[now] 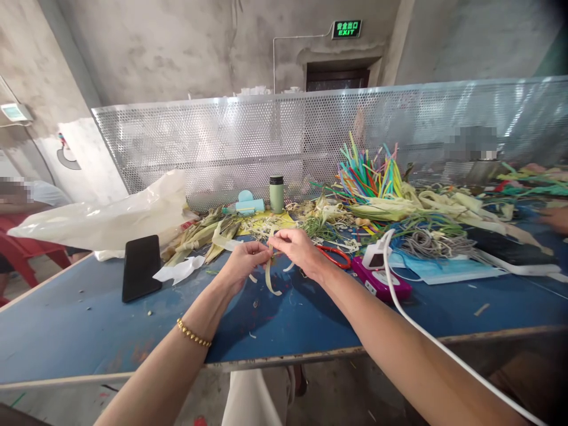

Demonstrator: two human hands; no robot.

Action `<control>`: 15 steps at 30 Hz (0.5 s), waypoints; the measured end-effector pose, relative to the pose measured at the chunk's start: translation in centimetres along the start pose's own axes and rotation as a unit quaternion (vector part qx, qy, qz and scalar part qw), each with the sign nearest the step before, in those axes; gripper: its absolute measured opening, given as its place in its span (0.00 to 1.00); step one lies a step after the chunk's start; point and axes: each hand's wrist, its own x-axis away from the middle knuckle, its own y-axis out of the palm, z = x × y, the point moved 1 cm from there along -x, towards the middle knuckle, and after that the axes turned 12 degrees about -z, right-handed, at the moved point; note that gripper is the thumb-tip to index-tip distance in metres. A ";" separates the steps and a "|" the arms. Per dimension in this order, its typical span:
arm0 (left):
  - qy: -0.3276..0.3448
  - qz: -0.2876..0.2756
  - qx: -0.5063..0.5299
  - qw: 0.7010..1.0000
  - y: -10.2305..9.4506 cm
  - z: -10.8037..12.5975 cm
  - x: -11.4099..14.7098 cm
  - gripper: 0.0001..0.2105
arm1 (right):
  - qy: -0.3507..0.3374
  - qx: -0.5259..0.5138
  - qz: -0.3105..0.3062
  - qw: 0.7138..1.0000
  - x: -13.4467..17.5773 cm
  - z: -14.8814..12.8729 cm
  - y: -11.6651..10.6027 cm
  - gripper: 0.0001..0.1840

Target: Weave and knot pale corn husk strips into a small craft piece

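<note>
Above the blue table, my left hand [249, 260] and my right hand [295, 247] meet with fingertips pinched together. Between them is a pale strip of corn husk [268, 281], its curled end hanging below the fingers. A short piece also pokes up above my right fingertips. Just behind my left hand lie a wider pale husk piece [226, 238] and a pile of dried husks [199, 239]. Close to my right wrist are red-handled scissors [335, 257], only partly visible. What exactly the fingertips press on is partly hidden by the fingers.
A black phone [141, 269] and clear plastic bag [115, 213] lie left. A green bottle [276, 195] stands behind. Colourful pipe cleaners [368, 174], a magenta device [382, 281] with a white cable [402, 310], and a blue mask [448, 270] are right. Another person's hand [557, 219] shows far right.
</note>
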 end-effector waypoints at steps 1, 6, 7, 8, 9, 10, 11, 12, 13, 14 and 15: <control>-0.001 0.004 -0.006 1.000 -0.1 0.0 0.0 0.11 | 0.002 -0.010 -0.016 1.000 0.0 0.0 0.0 0.13; 0.015 0.036 -0.016 0.999 -0.7 0.7 0.2 0.11 | 0.012 -0.041 -0.012 0.999 0.0 -0.2 -0.3 0.14; 0.023 0.059 -0.024 0.998 -0.8 0.8 0.2 0.12 | 0.011 -0.055 -0.004 0.998 0.1 -0.3 -0.5 0.15; 0.030 0.085 -0.040 0.995 -1.0 1.0 0.3 0.13 | 0.007 -0.069 0.000 0.998 0.1 -0.5 -0.6 0.16; 0.037 0.109 -0.061 0.991 -1.1 1.1 0.3 0.13 | 0.004 -0.079 0.000 0.997 0.1 -0.6 -0.7 0.16; 0.044 0.126 -0.082 0.988 -1.1 1.2 0.3 0.12 | 0.004 -0.083 -0.004 0.997 0.2 -0.7 -0.7 0.17; 0.049 0.132 -0.099 0.985 -1.1 1.3 0.3 0.12 | 0.004 -0.082 -0.012 0.997 0.2 -0.8 -0.8 0.18; 0.050 0.127 -0.107 0.985 -1.1 1.3 0.3 0.12 | 0.005 -0.077 -0.023 0.997 0.3 -0.8 -0.8 0.18; 0.048 0.112 -0.109 0.987 -1.0 1.3 0.3 0.12 | 0.005 -0.071 -0.036 0.997 0.3 -0.7 -0.8 0.18; 0.042 0.093 -0.107 0.989 -0.9 1.3 0.3 0.12 | 0.005 -0.065 -0.051 0.997 0.4 -0.6 -0.8 0.18; 0.033 0.073 -0.103 0.991 -0.8 1.3 0.4 0.12 | 0.006 -0.062 -0.063 0.996 0.4 -0.5 -0.8 0.18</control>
